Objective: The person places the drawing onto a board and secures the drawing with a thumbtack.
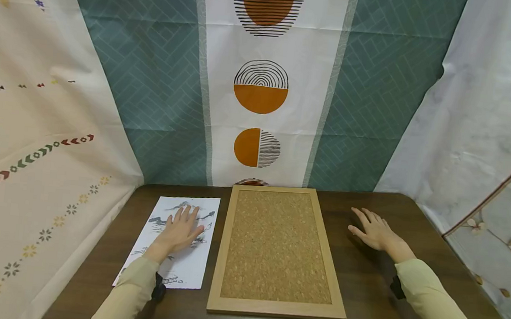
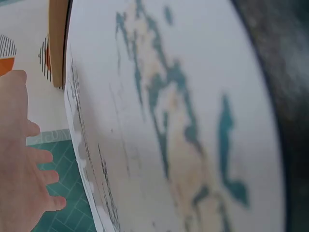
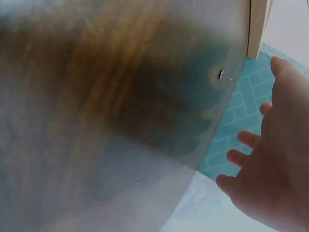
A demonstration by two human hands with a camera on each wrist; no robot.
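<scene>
While the left hand [image 1: 178,233] hovers above the paper [image 1: 190,263], its fingers are spread and its thumb stands out toward the board [image 1: 280,248]; it grips nothing, and the left wrist view shows a gap between the fingers and the sheet. Where the right hand [image 1: 376,233] hangs over the table [image 1: 374,317], to the right of the board, its fingers are likewise loose and apart; it holds nothing either. Cream sleeves [image 1: 443,312] cover both forearms, with something black at the underside of each wrist.

The paper lies flat on the table, left of the board and just beside it without touching; it is white, printed with a grey landscape, and partly hidden by the left hand and forearm. The board lies flat between the two hands; it is cork in a pale wood frame, its far edge up by the back cloth [image 1: 154,69]. Near the table's edge in the right wrist view is a tiny shiny thing [image 3: 221,74], perhaps a pin, though the blur there leaves it uncertain.

The table is dark brown; behind it hangs the back cloth, green at the sides, with orange discs down a white middle; a cream cloth [image 1: 38,85] hangs left, a pale one right.
</scene>
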